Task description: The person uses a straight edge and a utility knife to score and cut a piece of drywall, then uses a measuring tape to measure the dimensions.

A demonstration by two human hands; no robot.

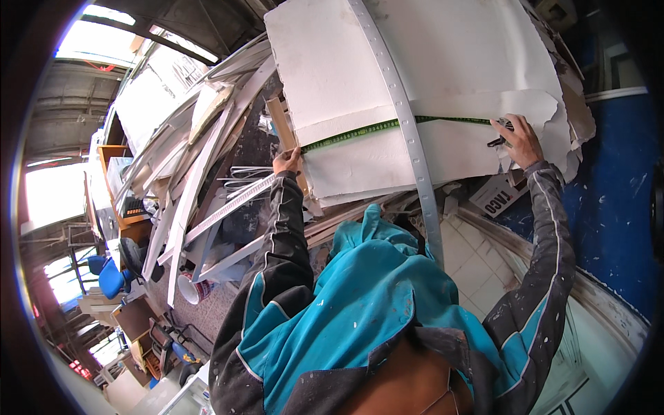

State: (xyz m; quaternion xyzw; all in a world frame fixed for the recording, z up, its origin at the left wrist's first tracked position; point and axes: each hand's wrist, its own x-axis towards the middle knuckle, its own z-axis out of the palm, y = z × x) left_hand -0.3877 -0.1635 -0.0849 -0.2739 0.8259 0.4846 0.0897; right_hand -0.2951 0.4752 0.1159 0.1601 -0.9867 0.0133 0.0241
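A green tape measure [353,133] is stretched across a large white board [325,62] with a torn right edge. My left hand [287,161] pinches the tape's end at the board's left edge. Over on the right, my right hand [523,142] has its fingers curled round the dark case, which is mostly hidden by them. A long perforated metal strip [398,90] lies across the board and over the tape, hiding a short length of it. The strip's near end reaches down beside my turquoise and dark jacket [366,277].
Long white strips and offcuts [207,149] lie heaped on the left. A white bucket [195,288] rests among them, with a blue chair [111,277] farther left. To the right stands a blue panel [615,166], and pale floor tiles [477,266] show below the board.
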